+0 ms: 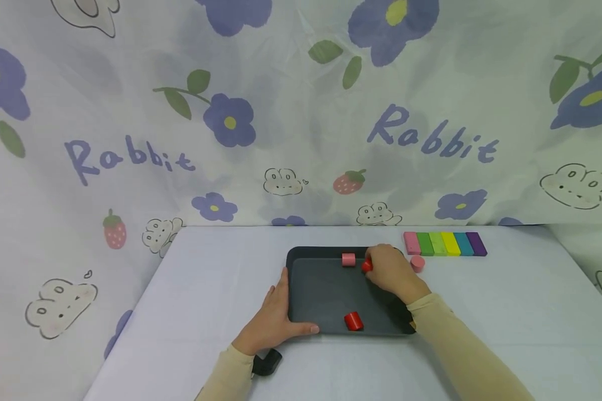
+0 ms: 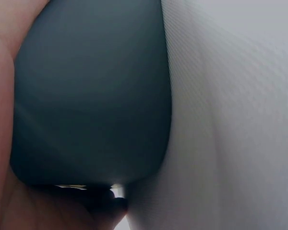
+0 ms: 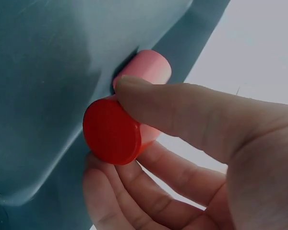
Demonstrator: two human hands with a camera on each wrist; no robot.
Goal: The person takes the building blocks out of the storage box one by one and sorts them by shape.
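Note:
A dark grey tray (image 1: 326, 289) sits on the white table. My left hand (image 1: 273, 320) rests against its front left corner, thumb laid along the front rim and straight fingers along the left wall; the left wrist view shows the tray's dark outer wall (image 2: 96, 96) beside the hand. With thumb and fingers my right hand (image 1: 388, 270) pinches a red cylinder (image 3: 110, 132) near the tray's back right corner. Just beyond it, a pink cylinder (image 3: 146, 69) lies by the tray's back wall. Another red cylinder (image 1: 353, 321) lies on its side near the front rim.
Right of the tray stands a pink round piece (image 1: 417, 264). Behind it, a row of coloured blocks (image 1: 443, 244) runs from pink to purple. A black object (image 1: 267, 363) shows beside my left wrist. A patterned curtain (image 1: 301, 128) hangs behind the table.

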